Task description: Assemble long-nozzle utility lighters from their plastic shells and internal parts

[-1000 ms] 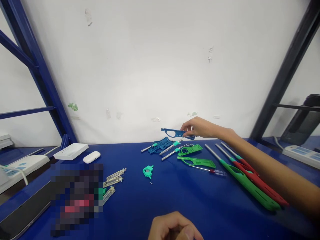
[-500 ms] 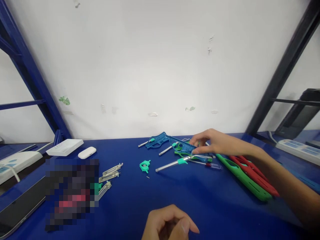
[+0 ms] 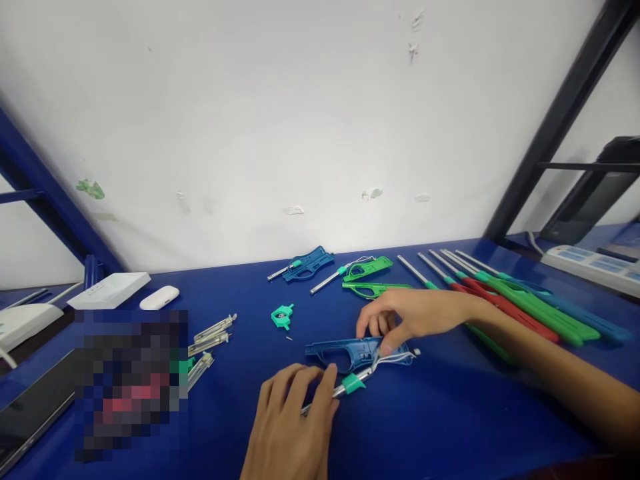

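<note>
My right hand point(image 3: 400, 320) pinches the grip end of a blue lighter shell half point(image 3: 357, 351), its hollow inner side facing up. Thin white wires point(image 3: 397, 358) run beside the thumb from a metal lighter tube point(image 3: 339, 391) with a green collar point(image 3: 354, 383). My left hand point(image 3: 293, 417) has its fingers closed around this tube, hiding most of its length. Just beyond the right hand lie green lighter shell halves point(image 3: 370, 269), with another tube and wires by them. A small green plastic part point(image 3: 283, 317) lies beyond my left hand.
Assembled lighters point(image 3: 543, 307) with red, green and blue handles lie at right, partly under my forearm. Another blue shell point(image 3: 307, 264) is near the wall. At left are clear plastic pieces point(image 3: 213, 335), a white case point(image 3: 160, 297), a white box point(image 3: 110, 291) and a phone point(image 3: 37, 407).
My right hand has brought the blue shell and the wired tube nearer from the pile. My left hand has moved forward and left and closed on the tube.
</note>
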Demonstrator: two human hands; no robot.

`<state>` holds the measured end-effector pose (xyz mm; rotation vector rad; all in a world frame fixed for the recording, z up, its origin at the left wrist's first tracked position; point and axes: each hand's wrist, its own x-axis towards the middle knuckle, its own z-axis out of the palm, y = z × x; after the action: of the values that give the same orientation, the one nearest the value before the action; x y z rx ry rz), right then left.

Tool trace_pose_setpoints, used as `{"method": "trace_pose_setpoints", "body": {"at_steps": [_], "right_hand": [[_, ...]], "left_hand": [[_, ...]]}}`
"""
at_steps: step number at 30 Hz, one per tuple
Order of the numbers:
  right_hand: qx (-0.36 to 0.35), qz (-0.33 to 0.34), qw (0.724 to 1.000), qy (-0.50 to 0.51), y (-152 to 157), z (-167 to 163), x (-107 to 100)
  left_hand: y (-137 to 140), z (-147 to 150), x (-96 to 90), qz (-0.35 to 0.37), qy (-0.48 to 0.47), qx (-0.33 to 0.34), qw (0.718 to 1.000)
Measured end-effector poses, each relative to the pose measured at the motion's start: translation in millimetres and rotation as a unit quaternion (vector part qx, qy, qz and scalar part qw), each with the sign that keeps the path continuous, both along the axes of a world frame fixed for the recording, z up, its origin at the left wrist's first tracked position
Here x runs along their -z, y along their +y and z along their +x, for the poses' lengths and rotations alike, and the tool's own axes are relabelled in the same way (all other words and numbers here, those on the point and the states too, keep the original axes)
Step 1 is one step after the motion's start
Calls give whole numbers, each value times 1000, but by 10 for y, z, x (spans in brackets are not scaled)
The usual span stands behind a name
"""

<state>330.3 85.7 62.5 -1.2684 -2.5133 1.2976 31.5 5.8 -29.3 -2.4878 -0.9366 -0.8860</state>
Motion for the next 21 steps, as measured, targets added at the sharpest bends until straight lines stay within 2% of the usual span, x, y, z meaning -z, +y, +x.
{"method": "trace_pose_setpoints", "body": {"at_steps": [5, 11, 17, 21], "right_hand": [[28, 45, 999, 3, 27, 93, -16], [46, 104, 994, 5, 27, 111, 60], [38, 87, 995, 19, -28, 67, 64], [25, 67, 997, 20, -85, -3, 29]], "left_hand": [[57, -162, 24, -82, 38, 0, 996], [2, -160, -34, -121, -19, -33, 992], [-23, -148, -95, -151, -28, -64, 986], [-11, -183, -124, -169, -34, -60, 983]]}}
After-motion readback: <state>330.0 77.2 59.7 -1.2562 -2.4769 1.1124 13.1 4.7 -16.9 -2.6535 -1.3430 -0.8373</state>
